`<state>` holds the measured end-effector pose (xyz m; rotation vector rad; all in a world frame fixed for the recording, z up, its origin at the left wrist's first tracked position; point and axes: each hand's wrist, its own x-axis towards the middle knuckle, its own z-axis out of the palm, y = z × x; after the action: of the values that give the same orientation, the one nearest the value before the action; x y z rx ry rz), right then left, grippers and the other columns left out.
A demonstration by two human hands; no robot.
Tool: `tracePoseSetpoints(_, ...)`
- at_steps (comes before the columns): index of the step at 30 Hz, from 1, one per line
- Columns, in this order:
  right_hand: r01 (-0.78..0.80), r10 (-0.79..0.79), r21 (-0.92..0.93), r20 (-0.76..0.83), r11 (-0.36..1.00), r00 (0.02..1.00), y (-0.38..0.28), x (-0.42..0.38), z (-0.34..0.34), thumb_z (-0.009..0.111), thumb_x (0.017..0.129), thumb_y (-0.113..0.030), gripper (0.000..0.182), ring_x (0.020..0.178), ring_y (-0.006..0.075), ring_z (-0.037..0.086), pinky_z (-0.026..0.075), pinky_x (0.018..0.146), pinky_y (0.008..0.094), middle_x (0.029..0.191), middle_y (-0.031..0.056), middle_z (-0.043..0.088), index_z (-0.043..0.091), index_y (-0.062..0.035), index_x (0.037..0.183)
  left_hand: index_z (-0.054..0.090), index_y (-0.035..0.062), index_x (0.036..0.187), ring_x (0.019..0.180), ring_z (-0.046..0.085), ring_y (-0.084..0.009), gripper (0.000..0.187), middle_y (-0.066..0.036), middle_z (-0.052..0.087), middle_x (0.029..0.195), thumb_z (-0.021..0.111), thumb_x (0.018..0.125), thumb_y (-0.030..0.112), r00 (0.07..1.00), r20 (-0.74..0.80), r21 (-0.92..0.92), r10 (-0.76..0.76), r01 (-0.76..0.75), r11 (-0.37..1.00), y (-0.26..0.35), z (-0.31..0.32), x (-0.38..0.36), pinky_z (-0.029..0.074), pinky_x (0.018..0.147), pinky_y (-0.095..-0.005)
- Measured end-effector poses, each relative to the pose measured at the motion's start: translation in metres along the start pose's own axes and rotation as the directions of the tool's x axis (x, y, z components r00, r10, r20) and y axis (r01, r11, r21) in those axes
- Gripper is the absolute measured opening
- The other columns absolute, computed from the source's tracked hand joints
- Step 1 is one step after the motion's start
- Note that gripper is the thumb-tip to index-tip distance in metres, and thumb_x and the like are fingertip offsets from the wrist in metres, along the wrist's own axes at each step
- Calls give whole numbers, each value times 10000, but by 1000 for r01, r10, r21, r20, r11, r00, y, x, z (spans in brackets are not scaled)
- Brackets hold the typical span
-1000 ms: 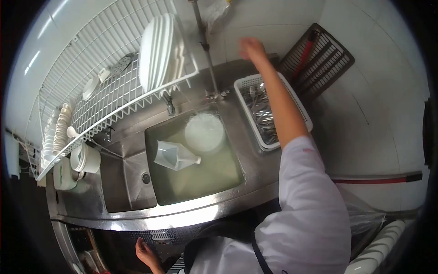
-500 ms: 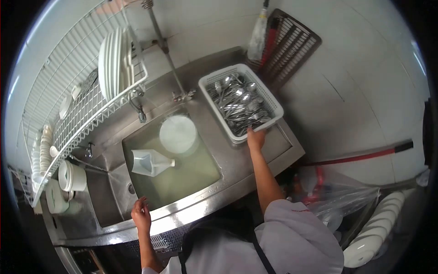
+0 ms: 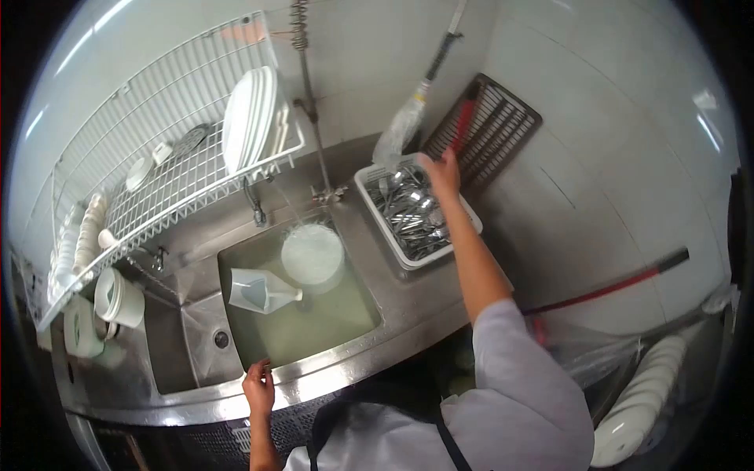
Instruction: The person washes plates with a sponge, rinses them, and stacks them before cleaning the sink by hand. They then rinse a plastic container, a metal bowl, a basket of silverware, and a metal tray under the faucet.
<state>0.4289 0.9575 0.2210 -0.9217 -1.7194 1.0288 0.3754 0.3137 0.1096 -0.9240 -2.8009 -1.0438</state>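
My right hand [image 3: 442, 174] reaches over the far right corner of a white plastic basket [image 3: 364, 188], thumb and fingers apart. Whether it touches the rim or the red handle [image 3: 465, 124] just behind cannot be made out. Inside the basket lies a heap of metal spoons and forks [image 3: 410, 210]. My left hand [image 3: 259, 385] hovers by the sink's front edge, fingers loosely bent and nothing in them. Cloudy water stands in the sink basin [image 3: 330, 334], where a cut plastic jug [image 3: 263, 291] and a round white tub [image 3: 312, 253] sit.
A wire rack [image 3: 169, 206] with plates and cups hangs at the left. White buckets [image 3: 119, 298] stand beneath it. Behind the basket are a plastic-wrapped brush [image 3: 402, 127] and a brown slotted crate [image 3: 503, 118]. Stacked white plates [image 3: 644, 400] are at lower right.
My right hand has moved from the basket's near end to its far right corner. The view has shifted and tilted. My left hand stays by the sink's front edge.
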Motion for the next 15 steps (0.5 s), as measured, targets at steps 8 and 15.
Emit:
tracePoseSetpoints(8,-71,74,-49,61,996,995,21,239,104,737,816,-453,765,1266,386,533,434,1033,456,1376,268,528,502,54,1338,660,-32,1112,854,692,-300,248,-172,702,1002,586,876,-53,873,-340,92,-349,400,912,9,-26,-131,543,736,-374)
tracePoseSetpoints(15,-81,-122,695,238,714,964,-110,266,163,716,893,-338,463,1007,204,592,476,873,351,1042,101,631,588,19,1159,661,-50,1089,911,706,-312,261,-194,706,993,581,842,-82,730,-396,117,-557,642,758,52,-8,-218,542,809,-370)
